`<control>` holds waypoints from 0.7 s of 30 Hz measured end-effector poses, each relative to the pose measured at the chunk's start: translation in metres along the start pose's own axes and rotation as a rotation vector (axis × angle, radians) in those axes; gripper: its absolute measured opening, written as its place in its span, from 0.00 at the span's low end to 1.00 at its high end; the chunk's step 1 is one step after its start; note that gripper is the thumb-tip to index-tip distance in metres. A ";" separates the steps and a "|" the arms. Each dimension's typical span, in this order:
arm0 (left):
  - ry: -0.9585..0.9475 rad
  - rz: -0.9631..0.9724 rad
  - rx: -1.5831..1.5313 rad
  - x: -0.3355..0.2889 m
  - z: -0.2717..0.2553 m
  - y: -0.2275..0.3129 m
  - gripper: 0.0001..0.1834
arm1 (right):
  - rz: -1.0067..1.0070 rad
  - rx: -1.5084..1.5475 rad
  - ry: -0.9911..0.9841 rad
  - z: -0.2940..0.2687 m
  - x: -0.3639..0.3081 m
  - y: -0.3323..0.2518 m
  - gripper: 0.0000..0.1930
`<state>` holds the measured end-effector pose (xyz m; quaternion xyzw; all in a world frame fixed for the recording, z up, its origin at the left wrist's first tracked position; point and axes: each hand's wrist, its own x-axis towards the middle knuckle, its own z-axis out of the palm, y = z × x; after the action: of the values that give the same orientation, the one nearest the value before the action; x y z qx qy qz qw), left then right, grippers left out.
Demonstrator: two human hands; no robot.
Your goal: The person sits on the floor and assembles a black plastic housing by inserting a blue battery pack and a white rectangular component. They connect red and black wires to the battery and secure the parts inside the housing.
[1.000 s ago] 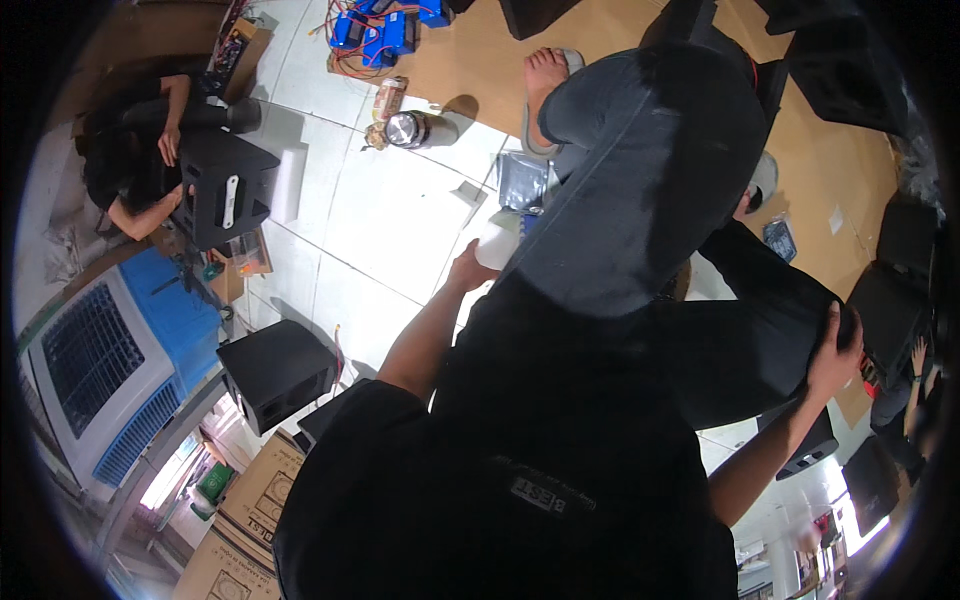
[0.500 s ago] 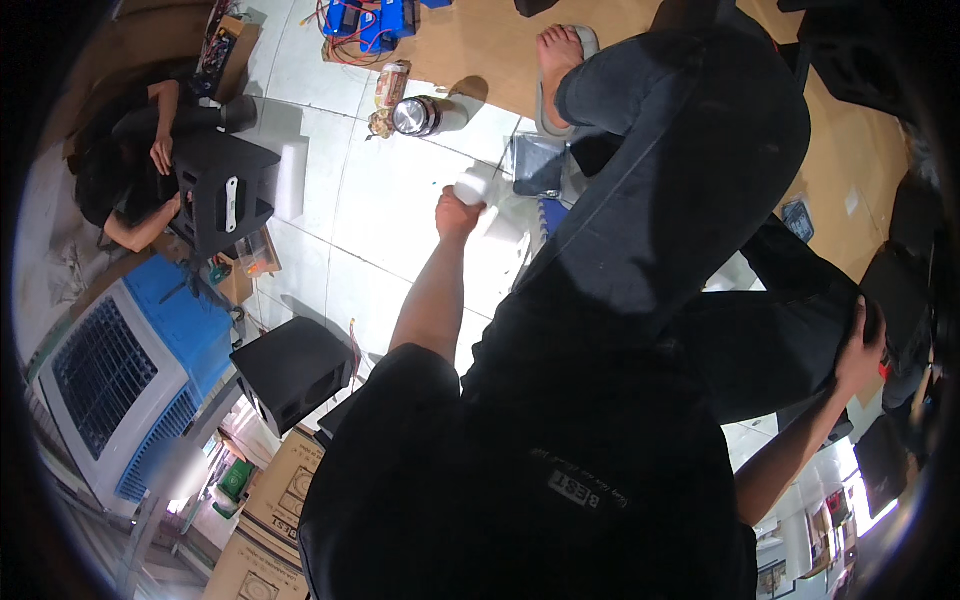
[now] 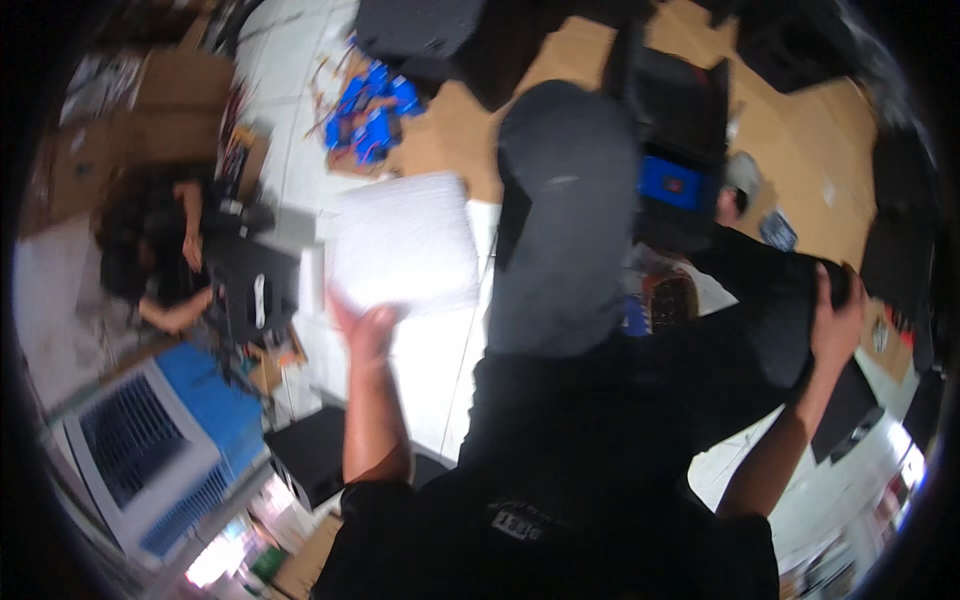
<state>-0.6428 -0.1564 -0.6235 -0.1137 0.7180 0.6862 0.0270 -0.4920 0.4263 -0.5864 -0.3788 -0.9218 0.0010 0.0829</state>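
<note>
A white foam-like block [image 3: 405, 240] is lifted off the floor in front of me, tilted toward me and blurred by motion. My left hand [image 3: 362, 325] grips its near lower corner, thumb on the near face, the other fingers partly hidden. On the right, my right hand [image 3: 838, 315] lies over my bent knee [image 3: 790, 290], thumb and fingers apart, holding nothing. My other raised knee [image 3: 570, 150] stands between the block and a black cabinet [image 3: 680, 110] with a blue battery-like box [image 3: 668, 185] in its lower part.
Blue battery packs [image 3: 372, 120] with red wires lie at the far left. A co-worker [image 3: 135, 245] bends over a black cabinet [image 3: 255, 290] on the left. Nearer stand a blue-and-white air cooler [image 3: 150, 430] and a black box [image 3: 315, 445]. Cardboard [image 3: 450, 140] covers the far floor.
My left hand has come up from the floor and nearer with the white block, which now looks much larger. The view has shifted. My right hand stays on the knee.
</note>
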 end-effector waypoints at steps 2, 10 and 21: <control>-0.172 0.427 0.180 0.008 0.030 0.063 0.58 | 0.004 0.038 0.030 -0.004 -0.007 -0.004 0.31; -0.813 0.602 0.904 0.063 0.241 0.123 0.44 | 0.002 0.207 -0.116 -0.018 -0.010 0.037 0.27; -0.843 0.522 1.211 0.081 0.342 0.009 0.41 | -0.268 0.690 -0.708 0.123 0.189 0.074 0.18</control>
<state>-0.7634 0.1724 -0.6502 0.3636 0.8999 0.1446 0.1923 -0.5910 0.6183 -0.6840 -0.1840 -0.8798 0.4230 -0.1148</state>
